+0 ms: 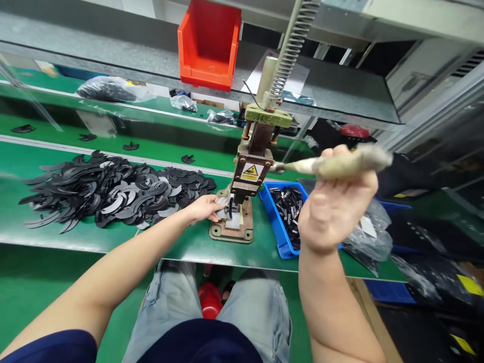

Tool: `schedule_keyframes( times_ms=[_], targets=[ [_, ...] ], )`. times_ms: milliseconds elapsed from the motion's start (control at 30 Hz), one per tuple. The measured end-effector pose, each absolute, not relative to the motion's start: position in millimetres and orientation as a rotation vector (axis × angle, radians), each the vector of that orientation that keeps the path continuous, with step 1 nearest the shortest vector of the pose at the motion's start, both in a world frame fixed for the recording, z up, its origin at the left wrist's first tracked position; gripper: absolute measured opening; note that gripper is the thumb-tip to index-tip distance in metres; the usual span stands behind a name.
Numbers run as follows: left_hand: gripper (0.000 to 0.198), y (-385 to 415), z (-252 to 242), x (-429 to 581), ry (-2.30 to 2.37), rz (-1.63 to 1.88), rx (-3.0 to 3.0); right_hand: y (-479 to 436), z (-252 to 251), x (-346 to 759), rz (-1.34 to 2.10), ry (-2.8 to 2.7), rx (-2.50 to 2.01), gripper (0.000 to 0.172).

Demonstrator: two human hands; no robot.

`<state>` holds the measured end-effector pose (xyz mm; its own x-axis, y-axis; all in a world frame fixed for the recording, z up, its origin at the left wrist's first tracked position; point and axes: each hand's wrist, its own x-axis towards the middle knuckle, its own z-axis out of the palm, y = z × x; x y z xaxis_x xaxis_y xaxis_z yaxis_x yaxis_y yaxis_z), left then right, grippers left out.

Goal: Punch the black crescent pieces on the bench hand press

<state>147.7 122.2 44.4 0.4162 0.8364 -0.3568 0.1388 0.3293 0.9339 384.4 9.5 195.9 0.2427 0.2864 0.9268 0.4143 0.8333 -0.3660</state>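
Observation:
My left hand (pixel 206 209) is at the base of a hand press (pixel 252 169), its fingers closed on a light grey flat piece (pixel 222 206). A small black curved part (pixel 230 206) stands beside the fingertips, under the press head; whether it joins the grey piece I cannot tell. My right hand (pixel 335 206) is raised on the right, fingers wrapped round the press's lever handle (pixel 350 162), which is wrapped in pale material and slightly blurred. Left of the press spreads a large pile of black and grey curved pieces (pixel 124 194).
A blue bin (pixel 282 249) of small black parts stands right of the press. An orange bin (pixel 207 75) sits on the shelf above. Several black parts, such as one curved part (pixel 130 146), lie spaced along the green strip behind. Plastic bags (pixel 372 232) lie at right.

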Motion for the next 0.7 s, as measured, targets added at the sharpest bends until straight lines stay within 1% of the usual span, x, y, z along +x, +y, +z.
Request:
schedule_keyframes(
  times_ms=[33,67,133,200,267,333,467,700],
  targets=[
    [0.044,114.7,49.8,140.4,1.05,0.631,1.19,12.1,192.5,385.6,-0.105,-1.304,-0.659,0.06],
    [0.046,106.3,56.0,132.3,1.027,0.661,1.213,13.3,182.3,385.7,-0.108,-1.252,-0.707,0.056],
    [0.05,87.3,69.3,115.7,0.979,0.706,1.245,11.7,145.9,380.5,-0.039,-1.187,-0.839,0.043],
    [0.053,67.2,81.0,102.4,0.937,0.734,1.255,5.6,100.0,366.9,0.286,-1.287,-1.023,0.028],
    [0.054,48.4,88.6,94.9,0.913,0.746,1.253,-2.9,60.3,346.4,0.682,-1.413,-1.083,0.029],
    [0.053,32.8,91.6,92.7,0.902,0.732,1.25,-10.5,35.7,324.8,0.85,-1.484,-1.064,0.03],
    [0.054,13.0,89.4,95.6,0.898,0.678,1.258,-18.9,23.5,298.1,0.866,-1.497,-1.024,0.021],
    [0.056,7.4,82.9,100.0,0.86,0.591,1.184,-31.4,16.8,295.6,0.787,-1.476,-1.028,0.016]
  ],
)
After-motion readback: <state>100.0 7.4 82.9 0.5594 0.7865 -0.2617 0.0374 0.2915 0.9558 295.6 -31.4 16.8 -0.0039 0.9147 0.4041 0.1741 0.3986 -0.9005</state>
